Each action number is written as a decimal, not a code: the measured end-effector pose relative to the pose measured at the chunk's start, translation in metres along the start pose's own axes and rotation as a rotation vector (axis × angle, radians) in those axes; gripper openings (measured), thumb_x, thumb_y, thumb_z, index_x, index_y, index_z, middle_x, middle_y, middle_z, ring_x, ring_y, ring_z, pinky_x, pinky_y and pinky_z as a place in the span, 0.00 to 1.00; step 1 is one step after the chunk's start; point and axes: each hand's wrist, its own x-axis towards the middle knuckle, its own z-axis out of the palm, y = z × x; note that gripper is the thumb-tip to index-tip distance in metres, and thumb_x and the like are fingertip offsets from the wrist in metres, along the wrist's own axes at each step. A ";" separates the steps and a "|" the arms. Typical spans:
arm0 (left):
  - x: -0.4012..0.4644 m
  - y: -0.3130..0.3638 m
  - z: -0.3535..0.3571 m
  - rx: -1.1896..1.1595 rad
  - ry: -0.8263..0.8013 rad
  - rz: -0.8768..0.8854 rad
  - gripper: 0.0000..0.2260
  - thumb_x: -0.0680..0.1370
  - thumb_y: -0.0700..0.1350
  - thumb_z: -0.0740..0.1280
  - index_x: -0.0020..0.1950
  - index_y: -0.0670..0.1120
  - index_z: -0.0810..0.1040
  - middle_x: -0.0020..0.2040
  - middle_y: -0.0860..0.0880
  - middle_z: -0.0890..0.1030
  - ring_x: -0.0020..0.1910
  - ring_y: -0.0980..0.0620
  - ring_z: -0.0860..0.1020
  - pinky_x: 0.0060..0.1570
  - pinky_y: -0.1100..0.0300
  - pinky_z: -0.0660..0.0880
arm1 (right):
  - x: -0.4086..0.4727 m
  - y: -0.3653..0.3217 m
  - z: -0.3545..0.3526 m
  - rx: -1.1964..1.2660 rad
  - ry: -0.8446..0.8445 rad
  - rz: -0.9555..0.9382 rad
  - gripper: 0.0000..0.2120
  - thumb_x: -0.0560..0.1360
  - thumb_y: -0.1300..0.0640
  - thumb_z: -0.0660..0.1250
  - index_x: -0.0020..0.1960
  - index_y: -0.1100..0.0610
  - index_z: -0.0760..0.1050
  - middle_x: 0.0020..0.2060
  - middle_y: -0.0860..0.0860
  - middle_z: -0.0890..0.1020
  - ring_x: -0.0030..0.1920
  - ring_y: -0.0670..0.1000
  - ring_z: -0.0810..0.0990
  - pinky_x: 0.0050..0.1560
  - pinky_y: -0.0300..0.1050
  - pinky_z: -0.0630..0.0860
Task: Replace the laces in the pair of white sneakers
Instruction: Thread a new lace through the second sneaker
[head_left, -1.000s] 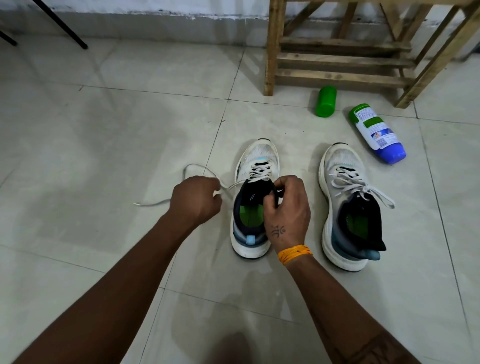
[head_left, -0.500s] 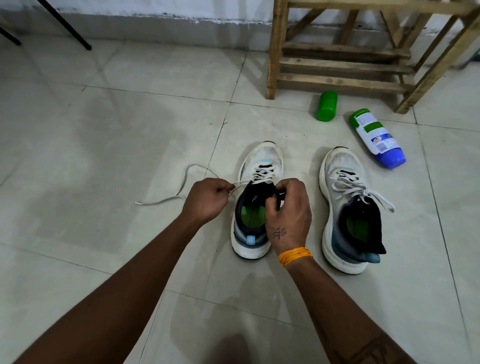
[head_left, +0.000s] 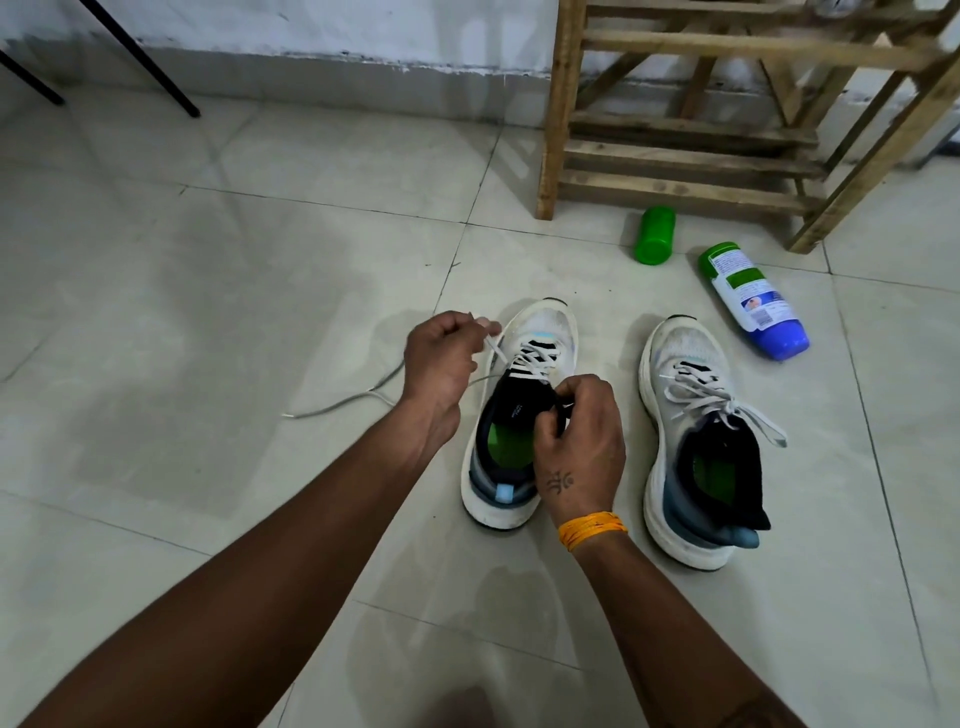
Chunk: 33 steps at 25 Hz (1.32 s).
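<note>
Pinching the lace (head_left: 496, 353) at ten o'clock, the left hand (head_left: 441, 358) risks tipping the left sneaker (head_left: 540, 332) — the right hand (head_left: 579, 441) merely grips its tongue.

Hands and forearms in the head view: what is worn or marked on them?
Both forearms are bare, with no sleeves or gloves in view. The right hand has a small dark tattoo on its back, and an orange thread band circles that wrist. A further dark tattoo shows low on the right forearm at the frame's bottom edge. The left hand shows no ring, watch or marking.
</note>
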 end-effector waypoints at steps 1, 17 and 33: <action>-0.002 0.001 0.000 -0.002 -0.026 -0.009 0.05 0.79 0.41 0.69 0.44 0.45 0.79 0.46 0.48 0.88 0.47 0.53 0.83 0.50 0.57 0.75 | 0.001 0.000 -0.001 -0.008 -0.011 0.005 0.10 0.71 0.64 0.66 0.49 0.54 0.70 0.46 0.50 0.75 0.47 0.57 0.76 0.43 0.55 0.74; -0.029 0.074 -0.010 -0.161 -0.052 0.265 0.05 0.81 0.41 0.69 0.52 0.41 0.84 0.46 0.42 0.87 0.49 0.44 0.86 0.56 0.50 0.81 | 0.067 -0.094 -0.025 0.157 -0.508 0.016 0.11 0.78 0.54 0.68 0.38 0.54 0.79 0.29 0.48 0.82 0.35 0.46 0.80 0.35 0.39 0.71; -0.025 0.089 -0.018 -0.163 -0.079 0.286 0.12 0.85 0.47 0.64 0.53 0.41 0.84 0.45 0.41 0.87 0.48 0.43 0.86 0.52 0.52 0.83 | 0.038 -0.104 -0.021 0.249 -0.644 0.160 0.05 0.79 0.54 0.67 0.44 0.49 0.77 0.31 0.50 0.81 0.33 0.50 0.78 0.36 0.43 0.72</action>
